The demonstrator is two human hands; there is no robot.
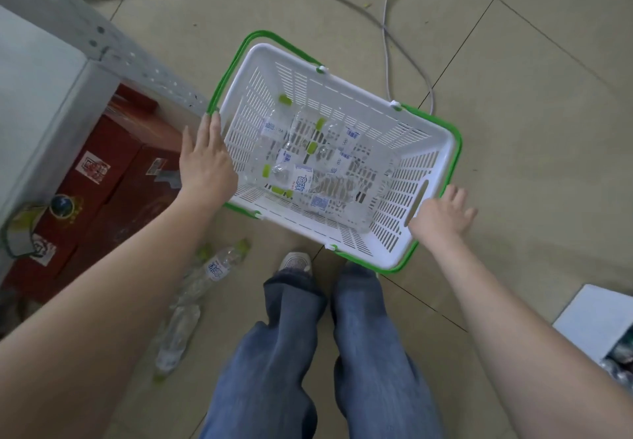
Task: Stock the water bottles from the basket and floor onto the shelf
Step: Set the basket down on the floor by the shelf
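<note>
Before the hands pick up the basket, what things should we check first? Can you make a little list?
1. Left hand on the basket: ok, it lies open at the left rim, by the green handle.
2. Right hand on the basket: ok, open at the right end, by the cut-out grip.
3. Firm grip on both ends: not ok, neither hand has closed yet.
4. Bottles in the basket: ok, several lie flat on the bottom.
5. Loose bottles on the floor: not ok, still lying by the feet, easy to step on.
6. Room on the shelf: cannot tell, its top is mostly out of view.
</note>
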